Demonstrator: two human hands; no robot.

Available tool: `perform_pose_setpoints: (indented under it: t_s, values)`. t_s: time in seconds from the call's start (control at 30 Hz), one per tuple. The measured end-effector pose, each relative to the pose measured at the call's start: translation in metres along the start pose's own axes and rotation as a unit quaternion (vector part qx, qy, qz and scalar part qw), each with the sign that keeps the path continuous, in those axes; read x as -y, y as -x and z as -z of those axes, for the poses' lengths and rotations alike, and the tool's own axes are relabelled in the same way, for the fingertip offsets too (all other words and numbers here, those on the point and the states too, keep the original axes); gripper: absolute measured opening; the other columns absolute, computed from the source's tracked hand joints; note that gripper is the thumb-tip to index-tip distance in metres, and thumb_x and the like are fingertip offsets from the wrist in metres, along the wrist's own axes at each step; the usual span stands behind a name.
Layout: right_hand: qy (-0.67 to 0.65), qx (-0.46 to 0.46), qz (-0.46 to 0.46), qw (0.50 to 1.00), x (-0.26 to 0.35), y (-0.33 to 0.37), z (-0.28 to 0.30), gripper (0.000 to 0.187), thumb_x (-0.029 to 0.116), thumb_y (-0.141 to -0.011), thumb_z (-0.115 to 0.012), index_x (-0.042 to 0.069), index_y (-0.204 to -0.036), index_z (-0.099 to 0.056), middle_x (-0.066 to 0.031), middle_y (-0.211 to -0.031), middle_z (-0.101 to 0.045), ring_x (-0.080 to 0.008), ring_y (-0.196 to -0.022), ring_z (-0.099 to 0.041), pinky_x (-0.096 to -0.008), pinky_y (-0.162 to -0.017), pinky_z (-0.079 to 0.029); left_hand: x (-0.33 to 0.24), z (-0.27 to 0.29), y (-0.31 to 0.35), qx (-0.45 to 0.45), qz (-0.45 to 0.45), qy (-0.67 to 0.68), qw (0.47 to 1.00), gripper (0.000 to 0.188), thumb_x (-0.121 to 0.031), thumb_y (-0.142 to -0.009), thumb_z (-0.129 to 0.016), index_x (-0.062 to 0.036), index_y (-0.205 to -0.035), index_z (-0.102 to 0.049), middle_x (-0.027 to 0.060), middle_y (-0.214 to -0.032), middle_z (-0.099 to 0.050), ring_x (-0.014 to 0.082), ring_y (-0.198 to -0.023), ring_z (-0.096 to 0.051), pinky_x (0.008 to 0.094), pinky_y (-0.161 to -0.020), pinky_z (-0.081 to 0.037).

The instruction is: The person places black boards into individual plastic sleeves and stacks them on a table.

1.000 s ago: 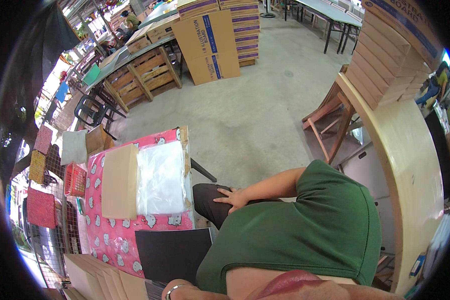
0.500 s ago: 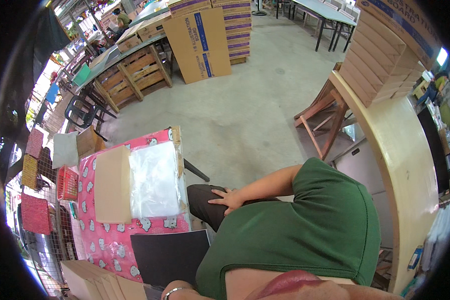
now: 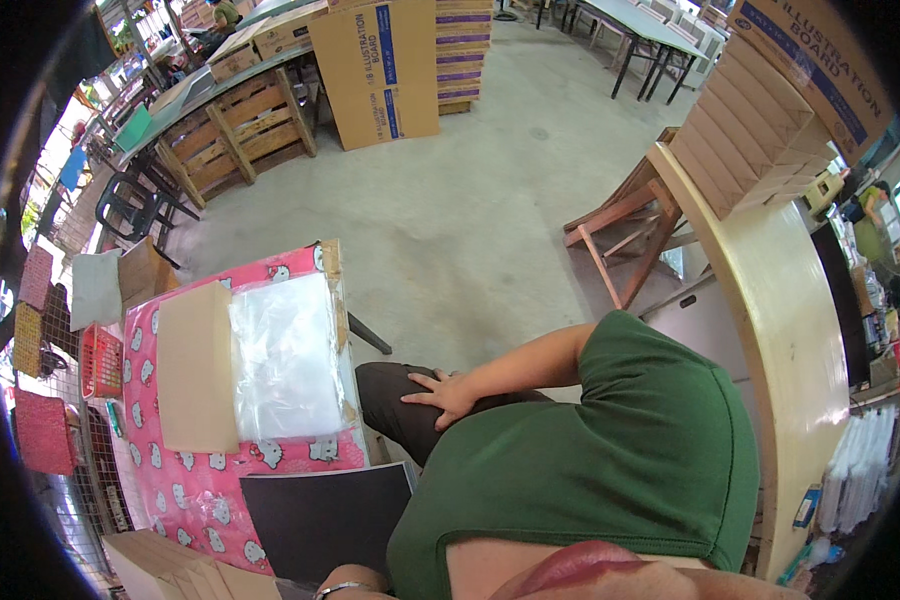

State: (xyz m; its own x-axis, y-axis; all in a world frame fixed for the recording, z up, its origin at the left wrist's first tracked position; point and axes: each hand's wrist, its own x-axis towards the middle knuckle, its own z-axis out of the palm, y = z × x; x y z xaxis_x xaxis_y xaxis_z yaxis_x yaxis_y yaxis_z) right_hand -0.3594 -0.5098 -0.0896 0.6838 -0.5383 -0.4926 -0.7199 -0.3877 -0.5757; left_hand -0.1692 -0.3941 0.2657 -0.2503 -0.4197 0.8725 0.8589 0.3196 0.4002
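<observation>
My right hand (image 3: 444,396) lies on my dark trouser leg, its fingers spread and holding nothing. Of my left arm only the wrist with a metal bracelet (image 3: 338,588) shows at the lower edge; its hand is out of sight. Beside that wrist a black sheet or board (image 3: 320,515) lies over the near edge of the table. On the pink patterned tabletop (image 3: 175,505) a stack of clear plastic sleeves (image 3: 285,360) lies next to a flat brown board (image 3: 198,370).
Brown packs (image 3: 170,565) stand at the near left corner. A red basket (image 3: 101,362) hangs by a wire grid. On the right, wrapped packs (image 3: 735,130) are piled on a cream counter (image 3: 800,330). Cartons (image 3: 375,75) and a wooden pallet (image 3: 235,140) stand farther off. A black chair (image 3: 135,205) is at left.
The view has shifted slightly, so the table and surroundings appear farther left. My right hand stays on my leg, and the sleeves and boards keep their places on the table.
</observation>
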Motion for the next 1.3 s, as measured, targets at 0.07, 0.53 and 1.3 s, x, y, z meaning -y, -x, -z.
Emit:
perform_pose_setpoints:
  t_s: [0.07, 0.53, 1.3]
  values:
    - [-0.001, -0.012, 0.005, 1.0, -0.006, -0.005, -0.006, 0.093, 0.05, -0.071, -0.067, 0.036, -0.143, -0.01, -0.0185, -0.15, 0.004, -0.0583, -0.126, -0.019, -0.0651, -0.096, -0.03, 0.003, 0.008, 0.0, 0.006, -0.017, -0.001, 1.0, 0.044, -0.031, -0.088, -0.053, -0.0271, -0.127, -0.034, 0.0061, -0.084, -0.057, 0.0194, -0.063, -0.054, 0.0336, -0.053, -0.043]
    - [0.013, 0.017, -0.013, 1.0, 0.003, -0.011, 0.006, 0.094, 0.05, -0.07, -0.068, 0.037, -0.143, -0.01, -0.0173, -0.15, 0.004, -0.0568, -0.127, -0.018, -0.0641, -0.097, -0.031, -0.009, 0.043, 0.008, 0.036, 0.038, 0.111, 0.992, 0.04, -0.038, -0.086, -0.054, -0.0299, -0.124, -0.042, 0.0057, -0.089, -0.059, 0.0193, -0.068, -0.056, 0.0331, -0.057, -0.043]
    - [0.021, 0.0, -0.023, 1.0, 0.006, -0.004, -0.001, 0.094, 0.053, -0.071, -0.066, 0.038, -0.143, -0.008, -0.0179, -0.15, 0.003, -0.0559, -0.126, -0.021, -0.0642, -0.096, -0.031, -0.019, -0.009, 0.032, -0.002, -0.009, -0.044, 0.999, 0.044, -0.04, -0.088, -0.049, -0.0273, -0.128, -0.036, 0.0109, -0.093, -0.058, 0.024, -0.071, -0.057, 0.0372, -0.058, -0.044]
